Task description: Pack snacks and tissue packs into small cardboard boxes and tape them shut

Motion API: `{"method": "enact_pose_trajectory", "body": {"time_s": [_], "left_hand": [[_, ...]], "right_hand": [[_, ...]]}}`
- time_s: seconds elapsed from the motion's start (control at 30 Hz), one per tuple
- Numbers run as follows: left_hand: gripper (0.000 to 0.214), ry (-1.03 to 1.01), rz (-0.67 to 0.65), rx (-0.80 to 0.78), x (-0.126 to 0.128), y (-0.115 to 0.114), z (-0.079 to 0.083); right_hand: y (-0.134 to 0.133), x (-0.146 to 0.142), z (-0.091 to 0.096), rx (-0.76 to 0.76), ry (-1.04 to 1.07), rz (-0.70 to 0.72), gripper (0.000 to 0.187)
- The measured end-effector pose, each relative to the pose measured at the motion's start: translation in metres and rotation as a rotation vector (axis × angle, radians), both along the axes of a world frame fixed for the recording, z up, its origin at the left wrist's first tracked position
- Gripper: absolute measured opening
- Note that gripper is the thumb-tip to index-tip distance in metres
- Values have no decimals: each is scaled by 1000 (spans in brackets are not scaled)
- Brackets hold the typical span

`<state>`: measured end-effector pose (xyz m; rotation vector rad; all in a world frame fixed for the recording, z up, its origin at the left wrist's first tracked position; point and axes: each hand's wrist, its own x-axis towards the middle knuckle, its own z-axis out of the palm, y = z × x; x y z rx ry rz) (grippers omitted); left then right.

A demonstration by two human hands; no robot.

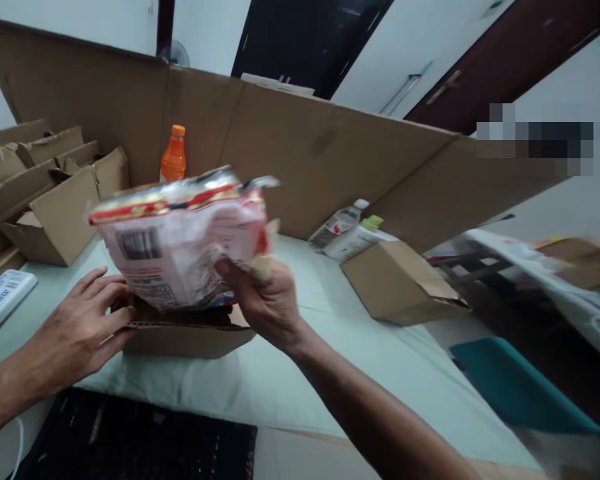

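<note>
My right hand is closed on a pink-and-white plastic food packet with a red and gold top edge, gripping it by its right side. The packet is tilted over a small open cardboard box, and its blurred back shows a barcode and printed text. My left hand is closed at the left rim of that box, thumb on the near side and fingers over the edge. The packet and the near wall hide most of the box's inside.
An orange bottle stands behind the packet against a tall cardboard panel. Several open cardboard boxes fill the left, near a white power strip. A clear bottle, a white bottle with a green cap and a tilted cardboard box lie right.
</note>
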<state>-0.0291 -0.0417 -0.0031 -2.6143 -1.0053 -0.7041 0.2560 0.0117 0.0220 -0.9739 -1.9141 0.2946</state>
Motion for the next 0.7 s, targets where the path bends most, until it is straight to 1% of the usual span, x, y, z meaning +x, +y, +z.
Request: {"method": "enact_pose_trajectory", "body": {"time_s": [0.07, 0.13, 0.17, 0.3, 0.4, 0.47, 0.53, 0.6, 0.7], "left_hand": [[15, -6, 18, 0, -1, -1, -2], [17, -10, 24, 10, -2, -1, -7], [19, -8, 24, 19, -3, -1, -10], [22, 32, 30, 26, -3, 1, -17], [22, 11, 23, 1, -1, 1, -16], [21, -20, 16, -17, 2, 0, -15], [19, -35, 19, -42, 4, -2, -14], [15, -37, 23, -67, 5, -4, -15], [14, -49, 17, -65, 5, -5, -16]], "right_hand": [[2, -1, 5, 0, -190, 159, 36], [-3, 5, 18, 4, -388, 235, 32], [-7, 10, 26, -5, -485, 228, 31], [-21, 16, 59, -31, -797, 95, 32], [-20, 9, 71, -71, -948, 98, 31], [-14, 2, 71, -106, -1016, 129, 31], [-7, -7, 63, -137, -1073, 147, 30], [1, -17, 48, -165, -1122, 181, 29], [11, -33, 19, -235, -1214, 311, 26]]}}
